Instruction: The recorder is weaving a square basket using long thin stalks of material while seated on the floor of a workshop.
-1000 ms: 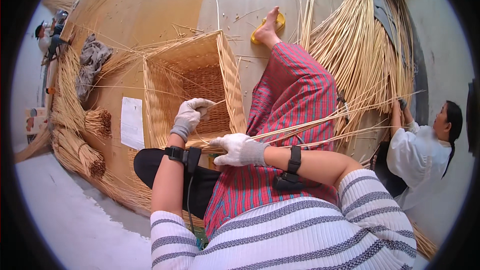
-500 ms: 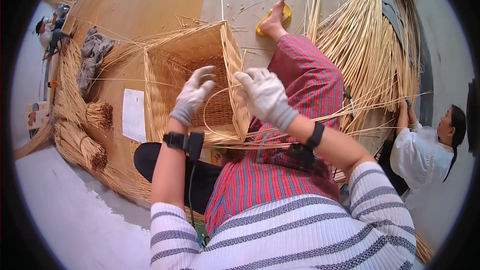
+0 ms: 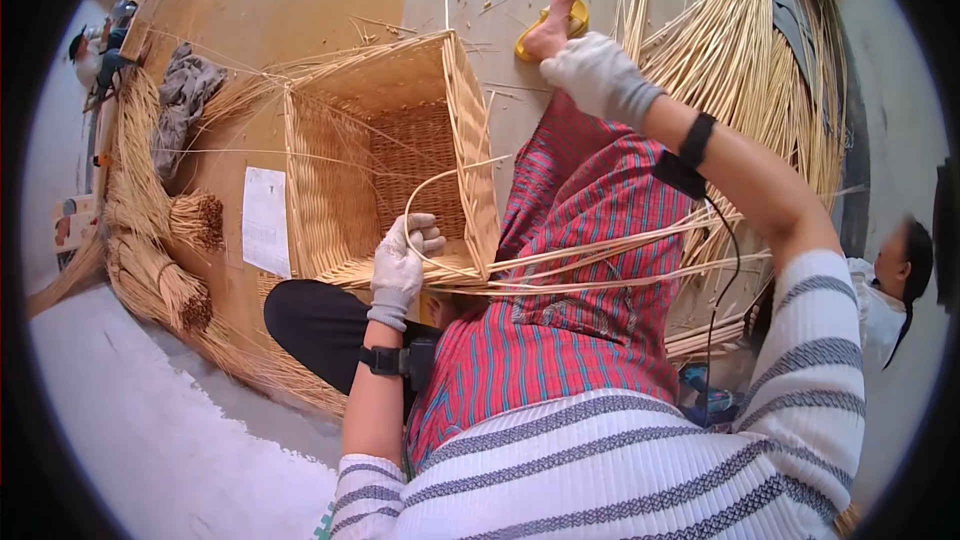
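A pale woven square basket (image 3: 325, 200) with a darker woven bottom (image 3: 410, 145) lies before me. My gloved left hand (image 3: 400, 258) has its fingers curled at the near inner side, on a thin cane strand (image 3: 433, 183) that arches over the opening. My gloved right hand (image 3: 590, 75) is raised beyond the basket's right side, near my bare foot (image 3: 548, 32); its fingers are curled, and what they hold, if anything, is hidden. Long loose canes (image 3: 615, 245) run from the basket's near edge across my red striped clothing (image 3: 590, 360).
Fanned cane bundles (image 3: 730, 100) lie at the right, beside a seated co-worker (image 3: 890, 285). Bound bundles (image 3: 165, 290), a grey cloth (image 3: 185, 100) and a white sheet (image 3: 265, 220) are at the left. Another person (image 3: 98, 70) sits far left; a yellow sandal (image 3: 530, 45) lies ahead.
My right hand has swung up and away to the right from the basket's near edge. My left hand rose, then came back down inside the basket, where a strand now forms an arc.
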`<state>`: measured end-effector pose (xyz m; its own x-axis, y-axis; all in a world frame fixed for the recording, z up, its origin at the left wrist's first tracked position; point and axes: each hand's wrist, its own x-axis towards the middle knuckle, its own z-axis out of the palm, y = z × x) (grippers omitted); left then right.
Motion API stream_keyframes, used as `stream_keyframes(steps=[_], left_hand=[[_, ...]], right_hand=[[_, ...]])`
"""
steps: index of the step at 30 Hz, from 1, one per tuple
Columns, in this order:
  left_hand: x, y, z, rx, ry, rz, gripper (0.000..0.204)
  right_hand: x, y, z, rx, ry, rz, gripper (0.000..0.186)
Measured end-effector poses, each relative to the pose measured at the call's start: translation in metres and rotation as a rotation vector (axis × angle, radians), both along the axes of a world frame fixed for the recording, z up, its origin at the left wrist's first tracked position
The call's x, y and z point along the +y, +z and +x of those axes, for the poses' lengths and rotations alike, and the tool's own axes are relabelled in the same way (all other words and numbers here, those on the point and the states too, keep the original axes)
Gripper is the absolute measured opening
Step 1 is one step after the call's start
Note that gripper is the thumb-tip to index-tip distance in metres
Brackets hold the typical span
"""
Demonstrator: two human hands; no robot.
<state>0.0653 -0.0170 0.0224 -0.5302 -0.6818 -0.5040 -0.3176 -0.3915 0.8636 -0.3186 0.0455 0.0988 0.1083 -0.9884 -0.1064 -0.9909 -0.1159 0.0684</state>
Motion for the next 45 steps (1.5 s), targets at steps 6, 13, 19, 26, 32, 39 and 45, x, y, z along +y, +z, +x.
stream_keyframes(steps=[6, 13, 19, 26, 32, 39, 45], left_hand=[[-0.001, 0.002, -0.006, -0.045, -0.049, -0.024, 0.028], [0.011, 0.008, -0.007, -0.141, -0.069, -0.119, 0.033], [0.022, 0.023, -0.012, -0.255, -0.395, -0.577, 0.010], [0.061, 0.046, -0.001, -0.228, -0.571, -1.105, 0.026], [0.065, 0.019, 0.002, -0.146, -0.557, -1.202, 0.028], [0.070, 0.036, -0.001, -0.222, -0.663, -1.346, 0.027], [0.070, 0.053, -0.006, -0.197, -0.266, -0.413, 0.057]], right_hand=[[0.001, -0.019, 0.081, -0.211, 0.116, 0.092, 0.013], [-0.002, -0.025, 0.067, -0.174, 0.228, -0.061, 0.008], [-0.038, -0.001, 0.008, 0.264, 0.154, -0.150, 0.014], [0.005, -0.040, 0.080, -0.531, -0.404, -0.184, 0.017], [0.096, -0.045, 0.185, -0.963, -0.403, 0.339, 0.014], [0.109, -0.044, 0.221, -0.840, -0.346, 0.000, 0.017], [0.102, -0.048, 0.231, -0.712, -0.457, -0.028, 0.037]])
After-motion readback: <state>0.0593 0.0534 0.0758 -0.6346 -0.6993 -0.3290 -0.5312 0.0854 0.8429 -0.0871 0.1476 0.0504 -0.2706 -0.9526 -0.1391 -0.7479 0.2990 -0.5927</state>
